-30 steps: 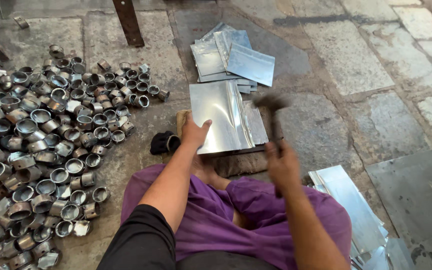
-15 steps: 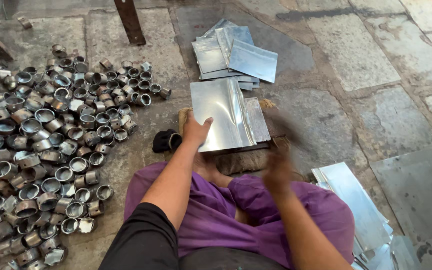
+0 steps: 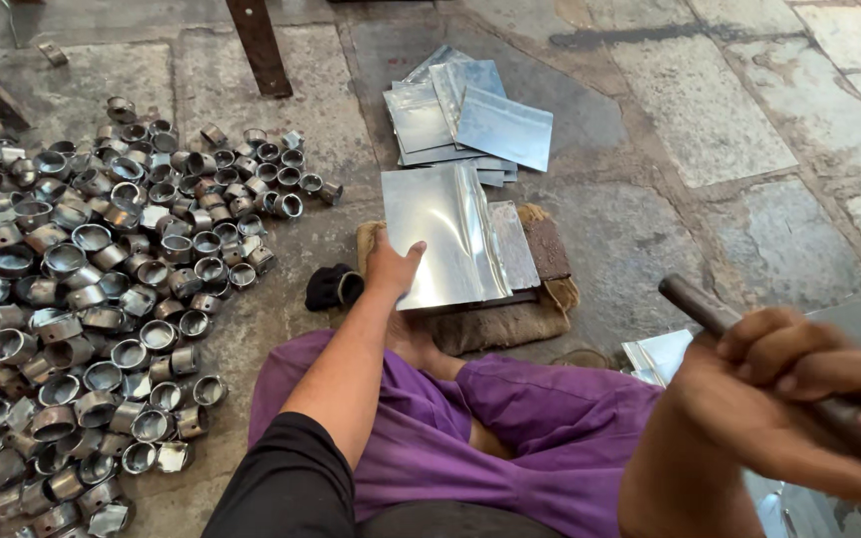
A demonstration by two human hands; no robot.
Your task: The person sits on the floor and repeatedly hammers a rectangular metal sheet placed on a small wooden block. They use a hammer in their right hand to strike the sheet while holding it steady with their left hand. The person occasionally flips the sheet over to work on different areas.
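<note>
I keep my left hand flat on the metal sheet — right hand clamped round the hammer handle, near right.

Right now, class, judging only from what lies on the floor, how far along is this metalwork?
Done: a large heap of small metal rings lies at the left. In hand: the left hand presses a shiny metal sheet on a sacking-covered block, while the right hand grips a dark tool handle, raised. Left: a stack of flat sheets beyond.
</note>
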